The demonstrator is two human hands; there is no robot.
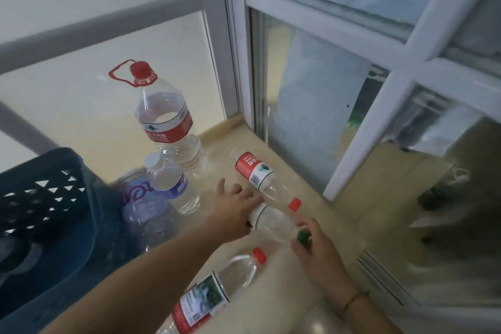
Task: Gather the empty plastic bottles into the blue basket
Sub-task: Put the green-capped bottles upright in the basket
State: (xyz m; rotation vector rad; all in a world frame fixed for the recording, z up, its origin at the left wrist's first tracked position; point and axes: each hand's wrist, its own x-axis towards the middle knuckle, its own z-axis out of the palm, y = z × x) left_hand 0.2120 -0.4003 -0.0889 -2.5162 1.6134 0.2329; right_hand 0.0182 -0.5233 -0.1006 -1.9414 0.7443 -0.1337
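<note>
A clear bottle with a green cap (273, 222) lies across the stone sill between my hands. My left hand (233, 209) covers its base end, fingers spread over it. My right hand (317, 247) grips its neck at the cap. Beyond it lies a red-labelled bottle (254, 171) with a red cap. Another red-capped bottle (217, 287) lies under my left forearm. A big jug with a red handle (165, 122) and a small white-capped bottle (173, 184) stand upright. A large purple-labelled bottle (141, 203) leans by the blue basket (40, 211) at the left.
The sill (320, 214) is narrow, bounded by a white-framed window (360, 127) on the right and a frosted pane (81, 89) behind the jug. The basket has perforated walls and a dark object inside.
</note>
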